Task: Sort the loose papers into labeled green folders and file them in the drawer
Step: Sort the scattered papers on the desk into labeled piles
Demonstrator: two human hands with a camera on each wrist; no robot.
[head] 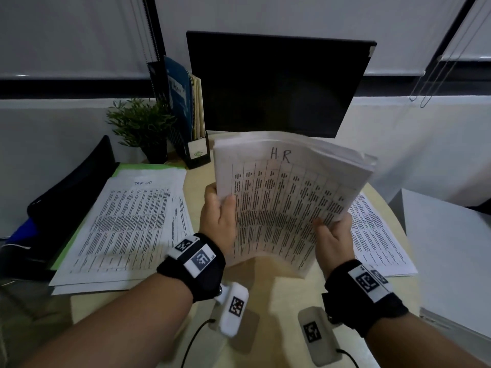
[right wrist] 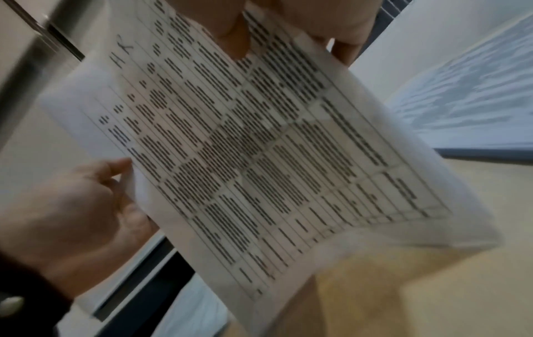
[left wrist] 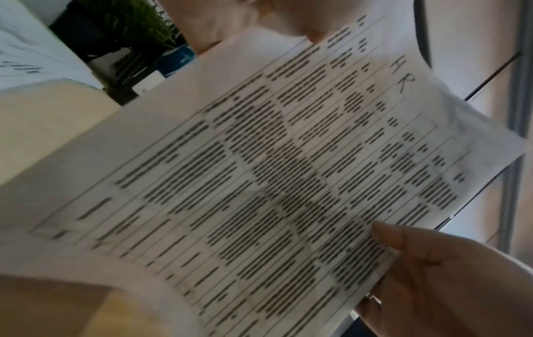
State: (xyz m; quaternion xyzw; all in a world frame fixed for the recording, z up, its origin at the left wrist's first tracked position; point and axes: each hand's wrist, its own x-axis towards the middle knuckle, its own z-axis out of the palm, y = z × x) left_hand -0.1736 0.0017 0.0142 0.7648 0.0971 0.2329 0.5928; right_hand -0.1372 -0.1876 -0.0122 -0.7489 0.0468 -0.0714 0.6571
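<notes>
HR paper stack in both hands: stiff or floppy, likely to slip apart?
Probably floppy: the HR stack bows between the left hand and right hand. Sheets may slide: its top right edges are fanned, with no clip visible. Likely fairly light.
</notes>
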